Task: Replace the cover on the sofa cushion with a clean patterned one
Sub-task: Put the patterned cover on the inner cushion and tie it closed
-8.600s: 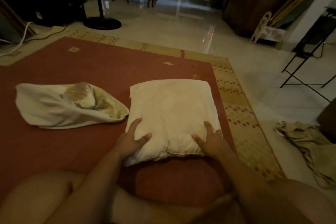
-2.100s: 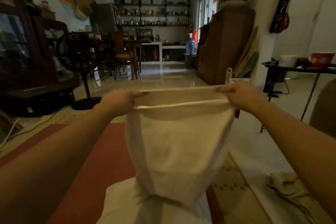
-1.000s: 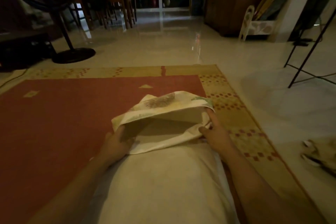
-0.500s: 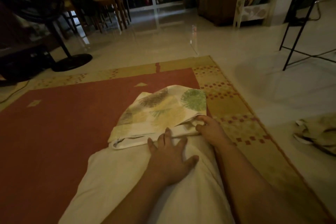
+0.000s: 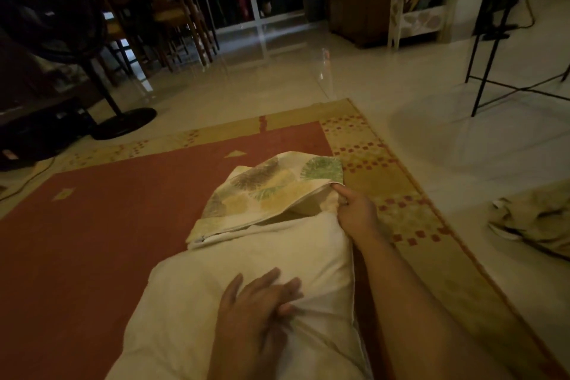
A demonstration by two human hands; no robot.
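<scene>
A bare white cushion [image 5: 246, 274] lies lengthwise on the red rug, its far end at the mouth of a leaf-patterned cover [image 5: 271, 191]. My right hand [image 5: 354, 210] pinches the cover's open edge at its right corner and lifts it, so the mouth gapes over the cushion's far end. My left hand [image 5: 256, 311] lies on the near half of the cushion, its fingers bunching the white fabric. The cover's far part lies flat on the rug.
A red rug [image 5: 101, 241] with a yellow patterned border covers the tiled floor. A crumpled beige cloth [image 5: 536, 222] lies on the tiles at the right. A black standing fan [image 5: 92, 77] is at far left, a black metal stand [image 5: 493, 49] at far right.
My left hand has slid back from the cover's edge toward the cushion's near half and now bunches the fabric. My right hand has raised the cover's right corner, opening the mouth wider.
</scene>
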